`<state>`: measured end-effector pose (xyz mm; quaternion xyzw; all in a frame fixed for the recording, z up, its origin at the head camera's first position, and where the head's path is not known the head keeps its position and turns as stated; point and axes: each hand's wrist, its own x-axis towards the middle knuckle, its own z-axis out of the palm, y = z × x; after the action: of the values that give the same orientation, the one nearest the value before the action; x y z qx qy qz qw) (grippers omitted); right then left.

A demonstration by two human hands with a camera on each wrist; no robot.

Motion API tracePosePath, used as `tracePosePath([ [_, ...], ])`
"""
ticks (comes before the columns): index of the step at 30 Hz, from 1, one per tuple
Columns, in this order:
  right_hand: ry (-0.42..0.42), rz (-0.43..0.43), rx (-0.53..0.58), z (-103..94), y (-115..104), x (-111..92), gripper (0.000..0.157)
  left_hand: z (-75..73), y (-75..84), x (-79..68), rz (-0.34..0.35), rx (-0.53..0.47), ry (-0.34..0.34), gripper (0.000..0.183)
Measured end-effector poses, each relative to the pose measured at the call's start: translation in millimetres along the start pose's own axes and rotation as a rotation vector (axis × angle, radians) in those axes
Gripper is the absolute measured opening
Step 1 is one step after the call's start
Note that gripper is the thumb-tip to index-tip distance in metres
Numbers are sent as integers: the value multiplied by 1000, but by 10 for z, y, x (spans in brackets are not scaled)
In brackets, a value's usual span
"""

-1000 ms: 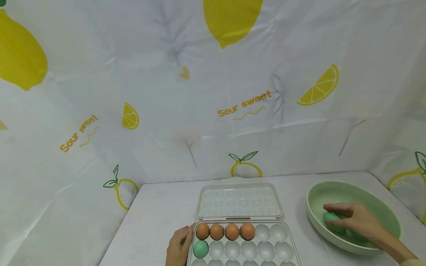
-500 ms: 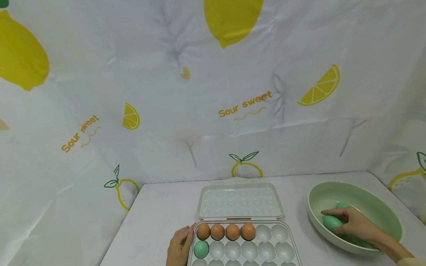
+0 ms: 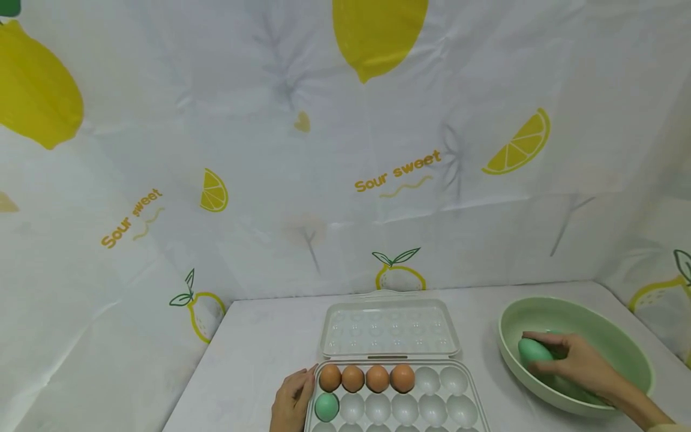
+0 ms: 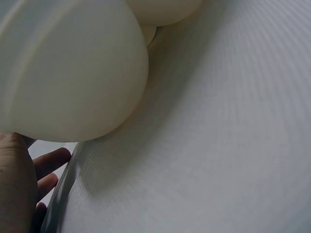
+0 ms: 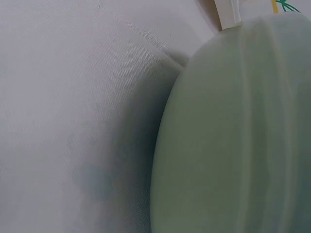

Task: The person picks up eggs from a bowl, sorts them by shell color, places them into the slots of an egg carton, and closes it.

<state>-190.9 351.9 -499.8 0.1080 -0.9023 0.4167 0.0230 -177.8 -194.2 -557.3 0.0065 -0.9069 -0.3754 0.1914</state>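
In the head view, my right hand (image 3: 580,363) pinches a green egg (image 3: 534,353) between thumb and fingers, inside the round light-green bowl (image 3: 572,309). Part of another green egg (image 3: 555,332) shows behind that hand. The right wrist view has only the bowl's outer side (image 5: 204,145); the fingers are out of its sight. My left hand (image 3: 291,401) rests against the left edge of the white egg tray (image 3: 475,396), its fingers (image 4: 51,162) relaxed. Brown eggs (image 3: 377,378) fill part of the tray's back row, and one green egg (image 3: 326,407) sits in the second row.
The tray's clear lid (image 3: 391,327) lies folded back behind it. White cloth covers the table (image 3: 254,336). A lemon-print sheet (image 3: 270,180) hangs at the back and sides. The tray's front runs out of the head view.
My right hand has shifted its hold on the green egg and raised it slightly within the bowl. The left hand and the tray stay in place.
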Motion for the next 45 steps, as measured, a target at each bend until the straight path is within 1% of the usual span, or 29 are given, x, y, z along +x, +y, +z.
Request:
tracePosePath([
  [1,27,8,-18,4,-12,-2,51,-2,3,2,-7,-1,-6,22],
  [3,77,-9,-31,15,-8,-10,48,-7,8,6,-10,-2,-15,22],
  [6,129,-20,-57,23,-23,-11,45,-15,16,10,-21,-3,-30,24],
  [11,166,-4,-56,38,-60,-10,49,-19,20,9,-34,-1,-41,25],
  [16,154,12,36,37,-87,1,54,-16,19,10,-32,0,-29,24],
  [18,165,16,61,34,-97,3,56,-16,20,10,-37,0,-24,24],
  [23,229,51,22,4,-121,-20,55,-22,30,8,-51,-4,-21,24],
  [26,254,64,26,-19,-142,-33,54,-29,31,4,-43,2,-18,24],
  [29,250,91,59,-37,-173,-43,55,-37,34,-3,-24,6,-14,23],
  [32,237,120,90,-39,-214,-48,59,-47,40,-13,-25,5,-18,23],
  [35,227,146,118,-19,-265,-49,63,-45,41,-17,-30,2,-14,23],
  [38,229,160,149,20,-331,-41,65,-31,31,-12,-17,3,-7,22],
  [43,228,147,214,96,-470,-6,61,-11,7,-4,-5,9,2,21],
  [45,221,120,247,126,-529,12,60,-10,7,-1,-3,10,1,22],
])
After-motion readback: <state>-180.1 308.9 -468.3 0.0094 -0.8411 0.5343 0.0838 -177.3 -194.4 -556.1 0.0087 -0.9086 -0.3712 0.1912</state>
